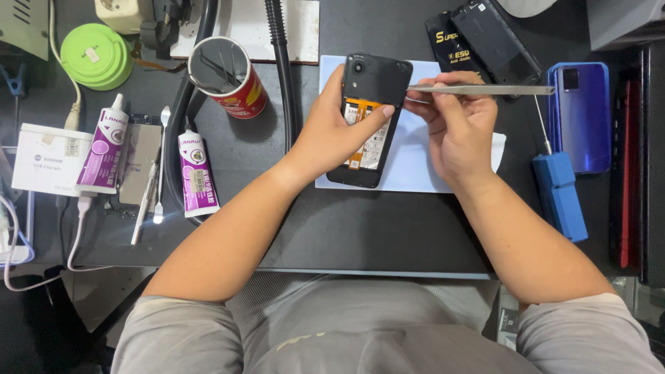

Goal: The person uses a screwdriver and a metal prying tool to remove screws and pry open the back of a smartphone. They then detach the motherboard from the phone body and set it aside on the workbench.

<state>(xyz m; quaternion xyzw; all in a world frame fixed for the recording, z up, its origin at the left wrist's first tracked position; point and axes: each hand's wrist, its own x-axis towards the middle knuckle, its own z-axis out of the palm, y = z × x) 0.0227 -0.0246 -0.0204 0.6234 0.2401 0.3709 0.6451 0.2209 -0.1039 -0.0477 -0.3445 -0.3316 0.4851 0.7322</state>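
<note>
Left hand (331, 131) grips an opened black phone (370, 104), back cover off, tilted over a pale blue mat (409, 173) at the centre of the dark desk (346, 235). Right hand (457, 128) is closed on metal tweezers (485, 90), tips at the phone's right edge. Two purple glue tubes (197, 173) lie left; blue screwdriver (557, 187) lies right

This is a phone repair workbench in a small workshop. A dark mat (332, 228) covers the bench, and around it lie two purple glue tubes (104, 149), a can (232, 76) stuffed with tweezers, a blue-handled screwdriver (560, 194), a green tape roll (95, 55), a charger box (48, 159), and spare phones, one blue (582, 114), one black with its back off (495, 41).
</note>
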